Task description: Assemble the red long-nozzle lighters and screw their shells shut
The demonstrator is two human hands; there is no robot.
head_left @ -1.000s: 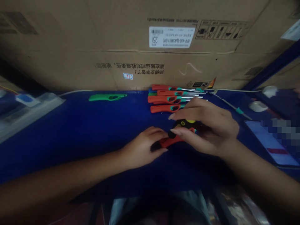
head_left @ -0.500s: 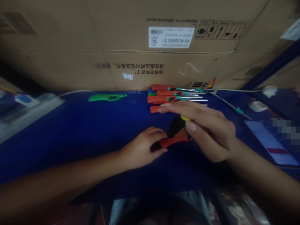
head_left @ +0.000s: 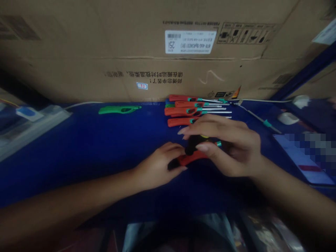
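Note:
My left hand point(head_left: 157, 164) pinches the rear end of a red long-nosed lighter point(head_left: 190, 158) that lies on the blue table point(head_left: 86, 147). My right hand point(head_left: 227, 147) wraps its fingers round a black screwdriver handle with a yellow mark point(head_left: 193, 143), held upright on top of the red lighter. The tool's tip is hidden by my fingers. Just behind my hands lies a stack of several red lighters with teal triggers and metal nozzles point(head_left: 193, 106).
A single green lighter point(head_left: 119, 109) lies at the back left. A big cardboard box point(head_left: 162, 49) walls off the far side. A clear plastic tray point(head_left: 28, 120) sits at the left, white parts point(head_left: 288, 118) and a paper point(head_left: 301, 157) at the right.
My right hand turned about the black handle: its fingers reached out toward the stack of lighters, then curled back round the handle. My left hand and the red lighter stayed in place.

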